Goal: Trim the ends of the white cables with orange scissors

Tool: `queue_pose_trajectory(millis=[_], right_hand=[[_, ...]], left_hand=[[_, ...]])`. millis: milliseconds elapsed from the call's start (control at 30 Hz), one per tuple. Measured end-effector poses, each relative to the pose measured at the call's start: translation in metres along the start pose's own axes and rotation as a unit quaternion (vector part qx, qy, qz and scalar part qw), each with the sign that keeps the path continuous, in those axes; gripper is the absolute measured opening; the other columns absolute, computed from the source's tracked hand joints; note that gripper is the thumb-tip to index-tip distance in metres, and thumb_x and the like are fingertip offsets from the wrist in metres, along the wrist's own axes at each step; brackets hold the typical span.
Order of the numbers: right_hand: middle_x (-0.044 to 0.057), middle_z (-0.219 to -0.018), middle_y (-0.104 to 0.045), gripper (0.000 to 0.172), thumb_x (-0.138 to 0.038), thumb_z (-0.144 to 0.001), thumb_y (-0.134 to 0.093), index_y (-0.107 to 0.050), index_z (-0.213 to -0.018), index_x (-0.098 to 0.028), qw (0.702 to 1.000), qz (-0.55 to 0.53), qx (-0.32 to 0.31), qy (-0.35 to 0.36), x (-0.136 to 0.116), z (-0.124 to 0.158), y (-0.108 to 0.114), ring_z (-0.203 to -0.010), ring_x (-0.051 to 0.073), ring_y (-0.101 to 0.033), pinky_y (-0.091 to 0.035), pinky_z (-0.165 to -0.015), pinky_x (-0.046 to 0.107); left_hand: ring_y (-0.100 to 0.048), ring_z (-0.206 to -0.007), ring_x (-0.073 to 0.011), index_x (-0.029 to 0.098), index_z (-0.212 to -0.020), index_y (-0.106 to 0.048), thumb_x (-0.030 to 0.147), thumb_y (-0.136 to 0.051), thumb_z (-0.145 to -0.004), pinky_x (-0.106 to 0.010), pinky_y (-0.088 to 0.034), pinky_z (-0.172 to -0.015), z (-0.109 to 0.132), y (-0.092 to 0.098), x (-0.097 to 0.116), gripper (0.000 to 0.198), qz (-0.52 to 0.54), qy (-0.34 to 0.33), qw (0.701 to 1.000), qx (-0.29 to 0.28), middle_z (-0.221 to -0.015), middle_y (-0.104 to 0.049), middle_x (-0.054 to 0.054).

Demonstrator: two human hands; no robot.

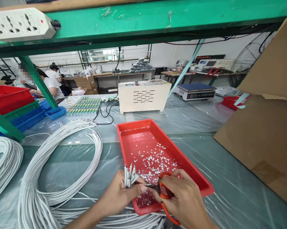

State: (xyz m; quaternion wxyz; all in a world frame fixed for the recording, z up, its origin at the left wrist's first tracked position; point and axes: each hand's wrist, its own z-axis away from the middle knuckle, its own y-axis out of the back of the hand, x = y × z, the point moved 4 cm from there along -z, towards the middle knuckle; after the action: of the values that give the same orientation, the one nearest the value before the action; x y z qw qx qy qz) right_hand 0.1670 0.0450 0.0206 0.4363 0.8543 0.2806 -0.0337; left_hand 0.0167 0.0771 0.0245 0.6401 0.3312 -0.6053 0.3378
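We close our left fingers (135, 191) on 1 bundle of white cables (131, 178), ends pointing up, long axis near upright. Our right fingers (170, 183) curl around 1 pair of orange-handled scissors (159, 189), pointing toward the left fingers. Beneath the fingers lies 1 red tray (133, 136) of scraps (155, 159); to their left, 2 cable coils (31, 184) rest on the tabletop (239, 190).

The left forearm (86, 219) enters at the bottom edge, left of centre, and slants up and rightward. Its left hand (119, 194), at lower centre, is closed in a grip, the thumb (135, 191) stretched toward the right of the frame. The right hand (185, 197) comes in from the lower right, its back turned upward, fingers bent in a grip. The two hands' fingertips nearly meet at lower centre.
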Motion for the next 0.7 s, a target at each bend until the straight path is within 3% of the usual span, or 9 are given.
queue_pose_trajectory(millis=[100, 300, 400, 600, 700], right_hand=[[-0.006, -0.042, -0.043, 0.025, -0.023, -0.073, -0.053, -0.044, -0.050, -0.017, 1.000, -0.011, 0.007, 0.028, 0.000, -0.001, 0.003, -0.041, 0.008, -0.032, -0.031, -0.065, 0.027], [-0.005, -0.043, -0.046, 0.022, -0.021, -0.072, -0.056, -0.047, -0.052, -0.016, 0.997, -0.015, -0.002, 0.079, -0.004, -0.004, 0.010, -0.042, 0.008, -0.034, -0.031, -0.066, 0.028], [-0.005, -0.044, -0.046, 0.022, -0.022, -0.070, -0.058, -0.046, -0.051, -0.016, 0.997, -0.018, -0.012, 0.077, -0.004, -0.005, 0.009, -0.042, 0.008, -0.034, -0.031, -0.066, 0.028], [-0.006, -0.048, -0.044, 0.024, -0.026, -0.069, -0.059, -0.043, -0.053, -0.018, 0.991, -0.068, -0.100, -0.053, 0.000, -0.004, -0.002, -0.046, 0.009, -0.038, -0.034, -0.074, 0.032], [-0.003, -0.051, -0.047, 0.024, -0.027, -0.073, -0.054, -0.044, -0.053, -0.018, 0.968, -0.164, -0.114, -0.152, 0.002, -0.002, -0.005, -0.051, 0.012, -0.044, -0.039, -0.062, 0.028]], left_hand=[[-0.046, -0.062, -0.0119, 0.011, -0.072, -0.066, 0.030, -0.061, -0.074, -0.022, -0.035, -0.061, -0.001, 0.000, 0.000, 0.019, 0.044, 0.023, 0.998, -0.040, -0.065, -0.054, -0.001], [-0.035, -0.052, -0.0079, 0.011, -0.073, -0.069, 0.031, -0.065, -0.070, -0.020, -0.024, -0.048, -0.001, -0.006, -0.004, 0.021, 0.135, 0.083, 0.980, -0.119, -0.057, -0.046, 0.001], [-0.035, -0.051, -0.0077, 0.009, -0.075, -0.068, 0.031, -0.064, -0.071, -0.020, -0.022, -0.046, -0.001, -0.007, -0.006, 0.022, 0.149, 0.089, 0.976, -0.131, -0.057, -0.048, 0.000], [-0.033, -0.042, -0.0046, 0.010, -0.076, -0.062, 0.034, -0.059, -0.076, -0.019, -0.018, -0.039, -0.004, -0.002, -0.014, 0.024, 0.106, 0.066, 0.990, -0.059, -0.053, -0.051, 0.001], [-0.032, -0.040, -0.0036, 0.009, -0.077, -0.064, 0.035, -0.058, -0.076, -0.017, -0.020, -0.037, -0.006, 0.000, -0.014, 0.027, 0.076, 0.051, 0.995, -0.035, -0.054, -0.053, 0.000]])
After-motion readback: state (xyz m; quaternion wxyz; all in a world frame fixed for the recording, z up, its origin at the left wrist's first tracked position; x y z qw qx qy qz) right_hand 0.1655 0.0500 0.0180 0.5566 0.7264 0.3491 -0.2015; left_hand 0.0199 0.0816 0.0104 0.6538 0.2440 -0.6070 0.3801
